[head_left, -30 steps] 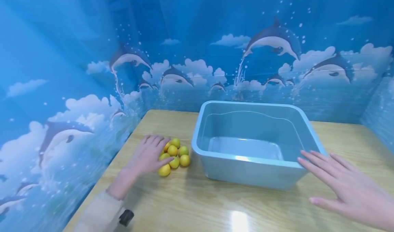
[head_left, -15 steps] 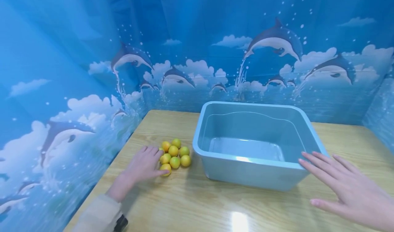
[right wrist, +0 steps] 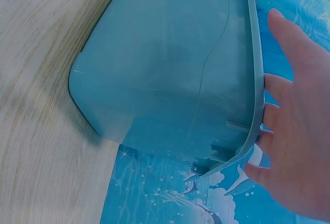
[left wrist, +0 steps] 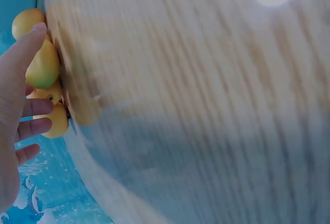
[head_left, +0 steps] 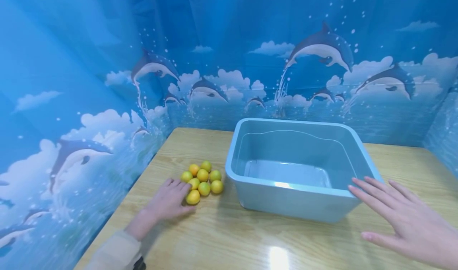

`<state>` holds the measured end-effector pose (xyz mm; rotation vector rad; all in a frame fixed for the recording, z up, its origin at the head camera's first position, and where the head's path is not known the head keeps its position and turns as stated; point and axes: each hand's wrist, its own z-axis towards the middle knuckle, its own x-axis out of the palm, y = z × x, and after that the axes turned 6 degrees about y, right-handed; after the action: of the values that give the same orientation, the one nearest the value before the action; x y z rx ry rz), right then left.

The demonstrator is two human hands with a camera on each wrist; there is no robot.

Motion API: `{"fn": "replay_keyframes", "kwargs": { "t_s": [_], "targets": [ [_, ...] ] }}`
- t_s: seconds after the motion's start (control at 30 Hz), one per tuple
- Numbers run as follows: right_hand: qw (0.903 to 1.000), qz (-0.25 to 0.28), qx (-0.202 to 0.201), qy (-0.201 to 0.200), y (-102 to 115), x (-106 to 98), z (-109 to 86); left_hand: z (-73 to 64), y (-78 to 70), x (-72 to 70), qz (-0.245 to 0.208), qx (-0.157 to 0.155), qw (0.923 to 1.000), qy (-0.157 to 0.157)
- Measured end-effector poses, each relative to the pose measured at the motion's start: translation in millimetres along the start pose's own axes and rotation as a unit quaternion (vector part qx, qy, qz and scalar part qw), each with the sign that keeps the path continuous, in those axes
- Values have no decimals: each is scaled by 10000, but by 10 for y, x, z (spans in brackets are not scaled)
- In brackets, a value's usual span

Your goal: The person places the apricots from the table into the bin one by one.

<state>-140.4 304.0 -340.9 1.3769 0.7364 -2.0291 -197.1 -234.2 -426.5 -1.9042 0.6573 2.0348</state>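
On the table (head_left: 232, 242) we see nine small yellow-green and orange fruits (head_left: 202, 175) bunched together, just left of a blue bin (head_left: 286, 202). Our left hand (head_left: 164, 200) is at the near left edge of the bunch, its fingers loosely bent and its thumb apart; its grip looks released, with no fruit pinched that we can make out (the wrist view shows only part of the hand). Our right hand (head_left: 402, 216) is spread flat, fingertips at the bin's near right rim, its grip released too and not curled round the edge.

We judge the step in hand to be working at the fruits with the left hand while the right attends the bin. The next move seems to call for bringing the left thumb and fingers together on one fruit without scattering its neighbours.
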Motion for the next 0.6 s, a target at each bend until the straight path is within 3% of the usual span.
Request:
{"fn": "replay_keyframes", "kwargs": {
  "t_s": [0.33,0.6],
  "targets": [
    [10000,-59,46,32,2,-5,-32,36,-27,40,270,418,9985,-227],
    [9997,-125,151,177,19,-35,-14,29,-45,73,441,610,9955,-584]
  ]
}}
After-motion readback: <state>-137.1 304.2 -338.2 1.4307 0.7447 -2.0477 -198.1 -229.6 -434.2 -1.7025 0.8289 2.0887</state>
